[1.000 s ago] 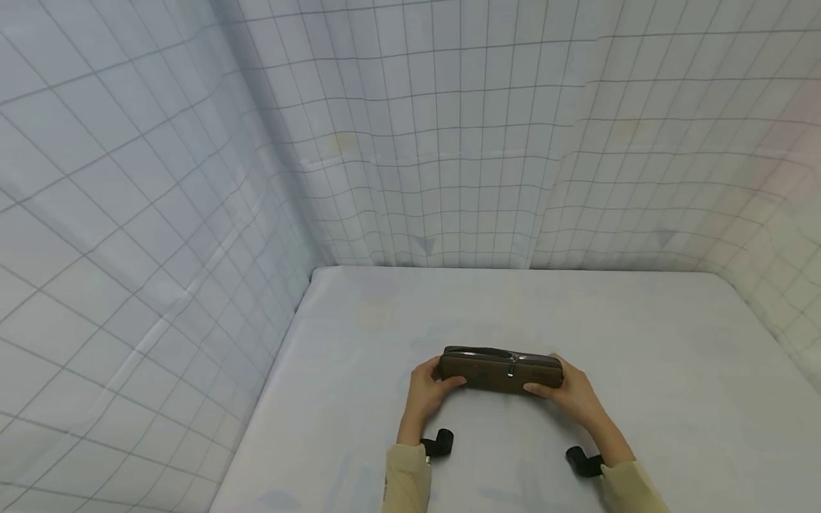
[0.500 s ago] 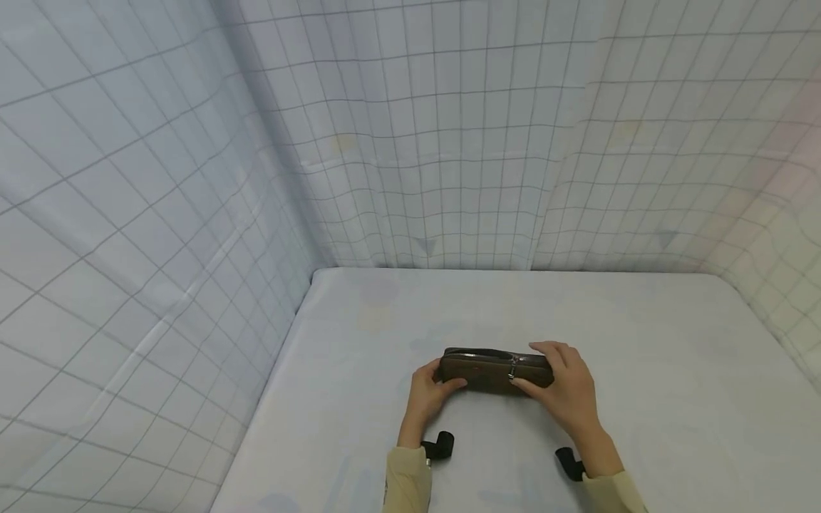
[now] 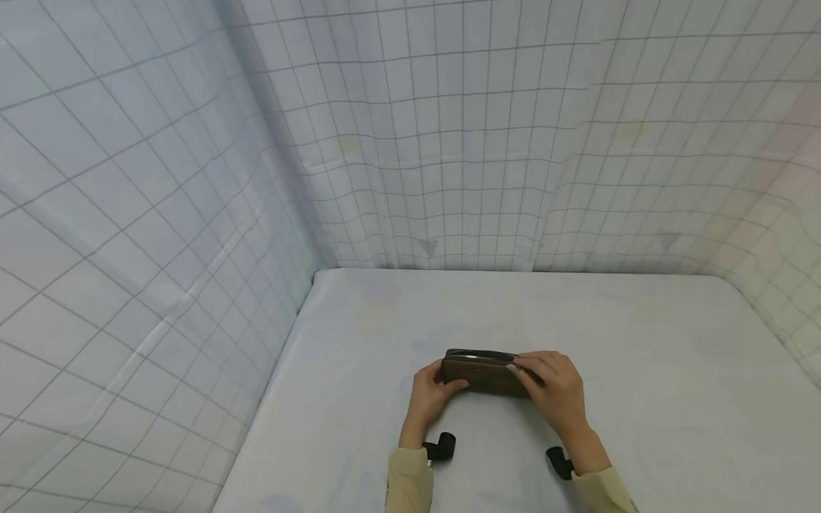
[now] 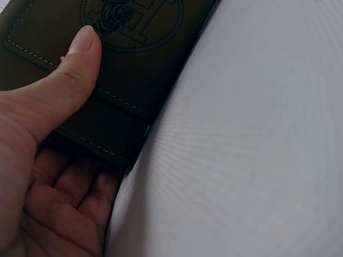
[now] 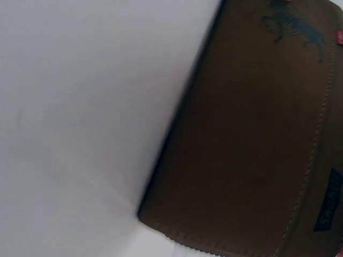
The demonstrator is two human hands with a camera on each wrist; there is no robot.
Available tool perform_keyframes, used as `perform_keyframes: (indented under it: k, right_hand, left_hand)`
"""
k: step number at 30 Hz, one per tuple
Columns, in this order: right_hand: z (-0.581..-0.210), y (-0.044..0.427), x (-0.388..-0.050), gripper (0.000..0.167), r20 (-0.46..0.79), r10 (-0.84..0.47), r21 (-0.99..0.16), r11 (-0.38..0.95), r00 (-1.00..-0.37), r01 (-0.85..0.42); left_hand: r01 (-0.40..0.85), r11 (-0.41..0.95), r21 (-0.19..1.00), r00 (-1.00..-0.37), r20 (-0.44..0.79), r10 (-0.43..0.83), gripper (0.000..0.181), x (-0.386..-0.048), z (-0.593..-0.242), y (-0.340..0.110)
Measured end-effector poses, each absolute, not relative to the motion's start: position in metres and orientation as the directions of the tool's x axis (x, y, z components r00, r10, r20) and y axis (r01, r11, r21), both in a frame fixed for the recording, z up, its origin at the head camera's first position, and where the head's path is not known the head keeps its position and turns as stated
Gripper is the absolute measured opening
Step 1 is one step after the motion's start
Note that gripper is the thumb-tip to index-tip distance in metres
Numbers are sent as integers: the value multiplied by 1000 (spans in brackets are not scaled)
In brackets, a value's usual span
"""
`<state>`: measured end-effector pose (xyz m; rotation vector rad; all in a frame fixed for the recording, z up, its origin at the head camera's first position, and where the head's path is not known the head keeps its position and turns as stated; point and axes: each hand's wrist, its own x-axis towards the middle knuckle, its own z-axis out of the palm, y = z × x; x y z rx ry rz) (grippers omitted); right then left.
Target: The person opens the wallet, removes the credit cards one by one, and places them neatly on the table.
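A brown zippered case [image 3: 484, 376] stands on the white table, its top zipper partly parted toward the left. The left hand [image 3: 428, 397] grips the left end, thumb on the near face and fingers behind. In the left wrist view, that hand [image 4: 59, 123] lies around the case [image 4: 128, 69], which has stitching and a round emblem. The right hand [image 3: 558, 388] pinches at the top edge, right of the middle, where the zipper pull was; the pull itself is hidden. The right wrist view shows the brown face of the case [image 5: 241, 123] with a dark animal print.
The white-covered table [image 3: 359, 320] extends around the case. Pale grid-patterned curtains [image 3: 449, 142] hang behind it and at both sides. Each wrist carries a black device, one at the left wrist [image 3: 441, 447] and one at the right [image 3: 560, 463].
The right hand has let go of the case's right end, moved left, and now pinches at the top by the zipper. The left hand and the case have hardly moved.
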<state>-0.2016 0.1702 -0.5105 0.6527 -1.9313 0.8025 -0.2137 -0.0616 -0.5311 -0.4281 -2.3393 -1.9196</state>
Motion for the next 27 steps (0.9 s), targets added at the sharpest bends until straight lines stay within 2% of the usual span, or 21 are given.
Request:
perform_keyframes:
  k: [7, 18, 24, 27]
  right_hand:
    - [-507, 172, -201, 9, 877, 21, -395, 599, -480, -696]
    - [-504, 177, -201, 14, 820, 113, -492, 640, -561, -591]
    - [-504, 180, -200, 21, 809, 152, -529, 609, -567, -591]
    - [-505, 182, -200, 23, 776, 176, -580, 576, -605, -577]
  left_hand:
    - [242, 183, 953, -964, 214, 159, 33, -213, -529, -61]
    - [268, 221, 938, -959, 238, 155, 31, -212, -527, -61]
    - [253, 214, 944, -962, 223, 154, 32, -210, -527, -60]
    - [248, 208, 946, -964, 219, 151, 32, -211, -527, -60]
